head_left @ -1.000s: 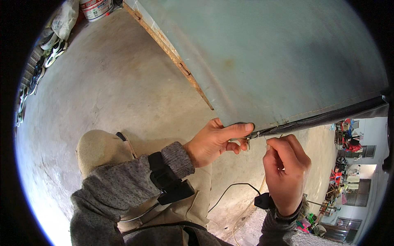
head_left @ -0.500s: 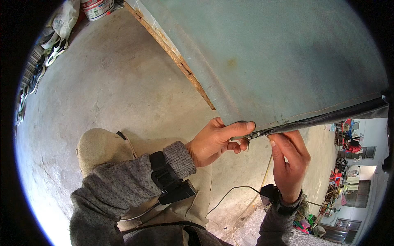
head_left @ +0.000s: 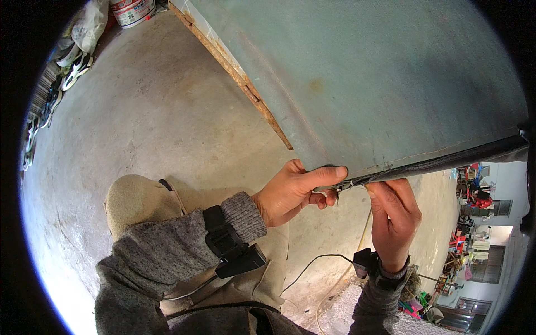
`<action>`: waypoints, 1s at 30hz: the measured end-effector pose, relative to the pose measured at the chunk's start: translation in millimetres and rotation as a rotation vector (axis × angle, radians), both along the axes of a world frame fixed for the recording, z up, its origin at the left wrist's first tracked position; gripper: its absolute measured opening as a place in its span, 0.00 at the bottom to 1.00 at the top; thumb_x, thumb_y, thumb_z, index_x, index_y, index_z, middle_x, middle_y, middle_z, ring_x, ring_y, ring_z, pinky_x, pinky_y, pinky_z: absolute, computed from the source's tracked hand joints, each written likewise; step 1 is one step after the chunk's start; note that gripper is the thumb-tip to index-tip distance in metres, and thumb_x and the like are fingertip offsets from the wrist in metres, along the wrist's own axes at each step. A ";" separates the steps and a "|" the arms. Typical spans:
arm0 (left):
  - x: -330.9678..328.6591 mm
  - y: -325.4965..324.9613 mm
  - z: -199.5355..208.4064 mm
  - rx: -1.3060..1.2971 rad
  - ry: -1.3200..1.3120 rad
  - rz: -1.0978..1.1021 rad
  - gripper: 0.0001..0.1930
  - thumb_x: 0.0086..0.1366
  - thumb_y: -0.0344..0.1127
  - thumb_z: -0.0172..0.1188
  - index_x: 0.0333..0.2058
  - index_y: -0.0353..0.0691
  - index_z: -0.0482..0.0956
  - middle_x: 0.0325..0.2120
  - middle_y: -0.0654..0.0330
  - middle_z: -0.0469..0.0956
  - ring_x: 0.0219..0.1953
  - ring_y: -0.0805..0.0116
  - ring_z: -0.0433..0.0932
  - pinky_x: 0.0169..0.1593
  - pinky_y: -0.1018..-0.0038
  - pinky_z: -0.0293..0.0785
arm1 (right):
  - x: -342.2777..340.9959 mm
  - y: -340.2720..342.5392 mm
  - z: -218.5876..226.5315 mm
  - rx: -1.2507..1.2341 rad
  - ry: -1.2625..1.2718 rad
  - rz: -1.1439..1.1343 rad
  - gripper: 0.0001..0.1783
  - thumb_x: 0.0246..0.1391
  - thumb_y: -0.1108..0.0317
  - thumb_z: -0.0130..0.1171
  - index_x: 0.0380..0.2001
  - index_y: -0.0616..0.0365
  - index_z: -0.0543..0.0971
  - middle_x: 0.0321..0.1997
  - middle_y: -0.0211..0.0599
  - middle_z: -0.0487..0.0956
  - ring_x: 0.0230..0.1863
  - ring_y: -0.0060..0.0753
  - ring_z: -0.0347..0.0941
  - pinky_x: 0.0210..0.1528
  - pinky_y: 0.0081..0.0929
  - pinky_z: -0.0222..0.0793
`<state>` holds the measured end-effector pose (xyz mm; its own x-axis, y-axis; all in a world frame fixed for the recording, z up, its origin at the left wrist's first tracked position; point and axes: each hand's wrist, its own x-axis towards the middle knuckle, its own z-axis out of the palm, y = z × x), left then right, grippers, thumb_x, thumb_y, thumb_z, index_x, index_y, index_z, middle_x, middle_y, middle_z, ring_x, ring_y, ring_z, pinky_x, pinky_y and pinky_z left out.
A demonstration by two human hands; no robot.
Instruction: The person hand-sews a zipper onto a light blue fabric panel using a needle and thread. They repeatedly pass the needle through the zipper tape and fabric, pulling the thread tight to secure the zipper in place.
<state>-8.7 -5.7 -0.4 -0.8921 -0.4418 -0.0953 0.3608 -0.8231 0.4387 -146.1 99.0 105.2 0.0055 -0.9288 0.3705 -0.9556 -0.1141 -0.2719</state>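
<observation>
A large grey-green sheet [head_left: 363, 84] with a stitched hem spreads across the upper right. Along its lower edge runs a black strip [head_left: 441, 164] that looks like a zipper. My left hand [head_left: 293, 192] grips the sheet's near corner, thumb on top and fingers curled underneath. Beside its fingertips, a small metal piece [head_left: 345, 185] shows at the strip's end. My right hand [head_left: 395, 215] is closed in a pinch at the strip's underside, just right of the metal piece. What lies between its fingertips is mostly hidden.
A rusty strip [head_left: 234, 75] follows the sheet's left edge. Concrete floor [head_left: 151, 100] lies below. Shoes [head_left: 75, 70], a plastic bag [head_left: 91, 25] and a bucket [head_left: 132, 12] stand at the upper left. A thin black cable [head_left: 318, 257] hangs near my right wrist.
Both hands keep nearly the same place and grip. The black strip has shifted slightly near my right hand.
</observation>
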 end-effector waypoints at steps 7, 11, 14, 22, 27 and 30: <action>-0.2 0.3 0.3 -0.007 -0.008 -0.004 0.11 0.63 0.40 0.66 0.37 0.39 0.80 0.26 0.64 0.78 0.25 0.73 0.76 0.28 0.77 0.71 | 9.1 -4.0 -8.7 -0.089 0.075 -0.003 0.09 0.52 0.83 0.61 0.38 0.67 0.82 0.40 0.41 0.80 0.38 0.34 0.77 0.40 0.23 0.72; 1.8 -1.2 0.5 -0.008 0.001 0.000 0.10 0.64 0.40 0.66 0.36 0.40 0.80 0.26 0.65 0.78 0.25 0.74 0.76 0.28 0.77 0.71 | 21.8 -1.2 -14.5 -0.139 0.080 -0.103 0.07 0.52 0.83 0.62 0.36 0.67 0.81 0.36 0.42 0.80 0.34 0.34 0.77 0.36 0.25 0.74; 1.6 0.0 1.3 -0.005 0.018 0.003 0.08 0.64 0.39 0.65 0.35 0.41 0.80 0.25 0.65 0.78 0.25 0.74 0.76 0.29 0.77 0.70 | 31.0 1.4 -19.0 -0.174 0.077 -0.126 0.10 0.52 0.83 0.61 0.39 0.66 0.78 0.37 0.46 0.80 0.35 0.41 0.79 0.36 0.29 0.75; 3.3 0.6 -0.2 0.005 0.031 0.012 0.07 0.65 0.38 0.64 0.37 0.41 0.80 0.27 0.67 0.78 0.26 0.76 0.75 0.30 0.78 0.70 | 50.1 -6.9 -2.9 -0.082 0.117 -0.147 0.11 0.53 0.84 0.59 0.41 0.66 0.77 0.33 0.45 0.80 0.32 0.38 0.79 0.35 0.28 0.75; 2.3 1.4 -4.0 -0.037 0.069 0.028 0.09 0.65 0.40 0.65 0.38 0.42 0.82 0.30 0.67 0.79 0.27 0.78 0.75 0.30 0.80 0.70 | 62.4 -12.4 5.9 0.019 0.275 -0.160 0.14 0.55 0.82 0.54 0.45 0.64 0.78 0.38 0.45 0.77 0.34 0.42 0.79 0.32 0.32 0.75; 2.7 2.4 -5.7 -0.107 0.054 0.035 0.08 0.65 0.39 0.65 0.37 0.42 0.82 0.29 0.67 0.79 0.27 0.78 0.75 0.30 0.79 0.70 | 68.4 -17.9 0.0 0.076 0.385 -0.268 0.14 0.53 0.79 0.56 0.44 0.58 0.78 0.35 0.42 0.72 0.29 0.45 0.77 0.29 0.36 0.74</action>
